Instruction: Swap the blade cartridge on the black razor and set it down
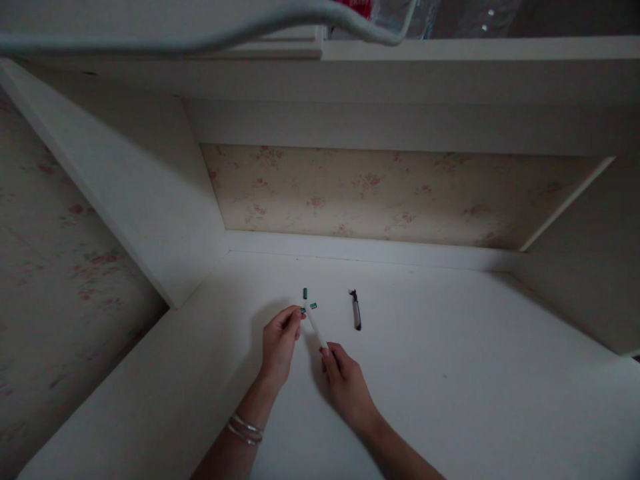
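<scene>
My left hand pinches a small green-and-black razor cartridge between thumb and fingertips. In my right hand is a slim white stick, gripped at its near end and angled up to the left. Its far tip reaches close to the pinched cartridge; whether they touch is unclear, and so is the tip's exact shape. Just beyond my fingers, a second razor cartridge and a third razor cartridge lie on the white tabletop. Off to the right lies a black-and-grey razor handle.
White side panels and a right panel enclose the desk, with floral wallpaper behind. Overhead runs a shelf carrying clear plastic bottles. A pale curved bar crosses the top left, near the camera.
</scene>
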Demonstrator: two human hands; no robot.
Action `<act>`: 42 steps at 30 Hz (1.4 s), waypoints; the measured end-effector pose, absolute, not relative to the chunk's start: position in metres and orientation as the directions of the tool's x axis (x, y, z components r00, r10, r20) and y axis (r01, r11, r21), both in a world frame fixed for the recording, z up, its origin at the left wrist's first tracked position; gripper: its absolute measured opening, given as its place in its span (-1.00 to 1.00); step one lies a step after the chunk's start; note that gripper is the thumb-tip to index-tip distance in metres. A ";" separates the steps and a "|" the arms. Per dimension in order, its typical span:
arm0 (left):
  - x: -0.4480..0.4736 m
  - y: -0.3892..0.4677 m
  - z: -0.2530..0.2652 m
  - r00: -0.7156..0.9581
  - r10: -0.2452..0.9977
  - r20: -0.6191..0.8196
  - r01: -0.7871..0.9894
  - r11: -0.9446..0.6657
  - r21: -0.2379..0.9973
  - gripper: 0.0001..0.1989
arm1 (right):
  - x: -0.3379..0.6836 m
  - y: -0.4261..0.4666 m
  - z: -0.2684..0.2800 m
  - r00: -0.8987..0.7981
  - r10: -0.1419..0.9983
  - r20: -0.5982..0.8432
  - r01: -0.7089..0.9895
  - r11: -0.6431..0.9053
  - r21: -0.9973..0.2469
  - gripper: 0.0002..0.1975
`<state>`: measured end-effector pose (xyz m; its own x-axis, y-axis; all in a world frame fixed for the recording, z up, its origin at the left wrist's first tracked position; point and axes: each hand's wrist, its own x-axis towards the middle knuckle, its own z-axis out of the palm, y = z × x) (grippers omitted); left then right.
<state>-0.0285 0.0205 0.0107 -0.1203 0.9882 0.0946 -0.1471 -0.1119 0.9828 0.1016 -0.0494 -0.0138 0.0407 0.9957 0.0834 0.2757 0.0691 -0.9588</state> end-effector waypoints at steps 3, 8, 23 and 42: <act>-0.028 0.021 0.010 -0.123 0.990 0.075 -0.165 -0.095 0.982 -0.65 | 0.102 -0.049 -0.014 0.083 0.994 0.066 0.232 0.045 -0.972 -0.60; -0.027 0.021 0.010 -0.120 0.989 0.091 -0.195 -0.113 0.974 -0.67 | 0.102 -0.048 -0.015 0.019 0.996 0.088 0.232 0.081 -0.969 -0.63; -0.028 0.022 0.008 -0.101 0.993 0.068 -0.243 -0.091 0.966 -0.70 | 0.102 -0.049 -0.013 0.049 0.996 0.070 0.256 0.055 -0.965 -0.65; -0.029 0.022 0.007 -0.105 0.992 0.075 -0.158 -0.091 0.983 -0.68 | 0.104 -0.050 -0.012 0.124 0.984 0.126 0.264 0.089 -0.960 -0.62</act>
<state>-0.0294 0.0224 0.0072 -0.1046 0.9917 0.0749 -0.1584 -0.0910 0.9832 0.1043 -0.0496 -0.0120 0.1240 0.9843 0.1255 0.2645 0.0891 -0.9603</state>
